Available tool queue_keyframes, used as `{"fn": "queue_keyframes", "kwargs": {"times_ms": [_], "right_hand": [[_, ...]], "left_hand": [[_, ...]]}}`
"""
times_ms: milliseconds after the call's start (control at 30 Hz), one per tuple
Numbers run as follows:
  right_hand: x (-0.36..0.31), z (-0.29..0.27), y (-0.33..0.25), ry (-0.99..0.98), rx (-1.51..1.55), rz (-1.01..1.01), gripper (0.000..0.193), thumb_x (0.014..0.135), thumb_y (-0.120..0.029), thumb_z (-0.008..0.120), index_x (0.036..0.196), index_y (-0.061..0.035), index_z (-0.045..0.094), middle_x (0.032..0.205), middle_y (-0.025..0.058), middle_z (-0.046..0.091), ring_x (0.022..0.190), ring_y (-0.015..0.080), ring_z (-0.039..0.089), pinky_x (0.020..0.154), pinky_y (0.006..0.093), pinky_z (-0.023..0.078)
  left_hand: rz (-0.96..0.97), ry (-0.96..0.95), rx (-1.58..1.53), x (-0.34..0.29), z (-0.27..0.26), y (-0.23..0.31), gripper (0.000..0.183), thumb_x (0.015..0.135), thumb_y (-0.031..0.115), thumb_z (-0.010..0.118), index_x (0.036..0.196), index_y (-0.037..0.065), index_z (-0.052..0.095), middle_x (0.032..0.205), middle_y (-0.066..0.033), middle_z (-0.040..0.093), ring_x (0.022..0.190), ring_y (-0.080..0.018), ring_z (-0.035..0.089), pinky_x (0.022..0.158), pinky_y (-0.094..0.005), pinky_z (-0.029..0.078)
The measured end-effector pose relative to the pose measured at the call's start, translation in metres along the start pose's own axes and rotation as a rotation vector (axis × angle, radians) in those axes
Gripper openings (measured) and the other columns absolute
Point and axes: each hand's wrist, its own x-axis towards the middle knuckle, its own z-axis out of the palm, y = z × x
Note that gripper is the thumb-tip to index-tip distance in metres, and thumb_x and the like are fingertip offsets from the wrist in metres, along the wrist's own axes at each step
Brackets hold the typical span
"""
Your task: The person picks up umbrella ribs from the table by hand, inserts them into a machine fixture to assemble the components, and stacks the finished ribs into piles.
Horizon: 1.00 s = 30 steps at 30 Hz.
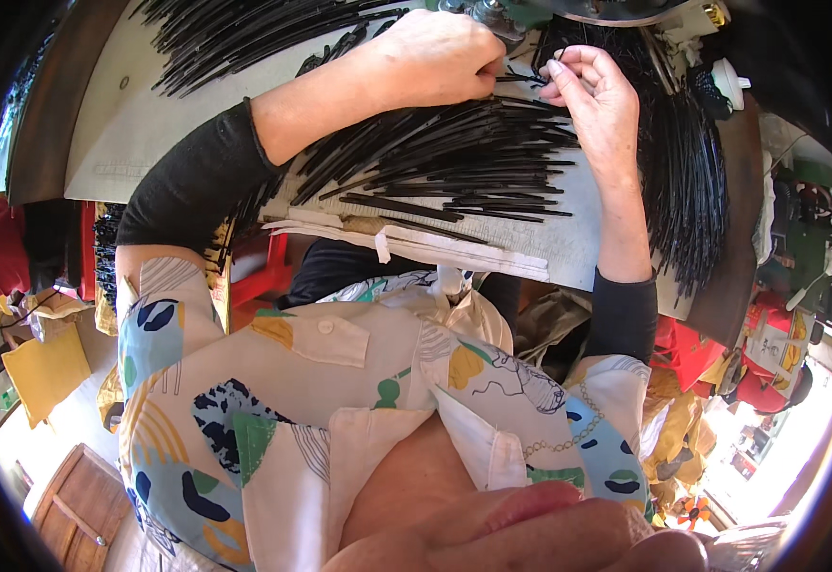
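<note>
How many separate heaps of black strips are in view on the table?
3. One heap lies under the left hand at the centre, one at the far left, one hangs over the right edge past the right hand. More may be hidden.

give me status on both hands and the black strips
Left hand pinched shut on a thin black strip. Right hand pinching the same strip's other end. Loose pile of black strips under both wrists on the work table.

Left hand [435,57], right hand [592,95]: fingers apparently pinched.
</note>
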Motion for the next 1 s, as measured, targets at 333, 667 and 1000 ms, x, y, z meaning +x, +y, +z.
{"fn": "queue_keyframes", "kwargs": {"times_ms": [333, 667, 1000], "right_hand": [[-0.003, 0.000, -0.013, -0.204, 0.072, 0.056, 0.022, 0.088, -0.013, 0.057, 0.104, 0.0004, 0.062, 0.084, 0.0054, 0.064, 0.068, 0.0074, 0.058, 0.062, 0.0217, 0.050], [0.001, 0.001, -0.014, -0.240, 0.090, 0.119, 0.019, 0.089, -0.018, 0.055, 0.095, -0.0007, 0.060, 0.076, 0.0006, 0.059, 0.062, 0.0039, 0.053, 0.055, 0.0178, 0.045], [0.000, 0.005, -0.014, -0.223, 0.088, 0.182, 0.019, 0.089, -0.017, 0.056, 0.096, 0.0003, 0.060, 0.073, 0.0013, 0.058, 0.055, 0.0033, 0.051, 0.048, 0.0170, 0.043]], "left_hand": [[0.110, 0.061, -0.488, 0.003, 0.005, -0.033, 0.021, 0.081, 0.020, 0.062, 0.092, 0.001, 0.066, 0.070, -0.0051, 0.063, 0.056, -0.0111, 0.055, 0.054, -0.0236, 0.046], [-0.069, -0.141, -0.612, 0.002, -0.008, -0.027, 0.024, 0.084, 0.021, 0.060, 0.097, 0.002, 0.067, 0.068, -0.0033, 0.063, 0.047, -0.0055, 0.046, 0.042, -0.0183, 0.038], [0.164, 0.041, -0.355, 0.000, -0.008, -0.026, 0.020, 0.083, 0.015, 0.059, 0.097, 0.003, 0.067, 0.070, -0.0065, 0.064, 0.054, -0.0097, 0.057, 0.049, -0.0213, 0.047]]}}
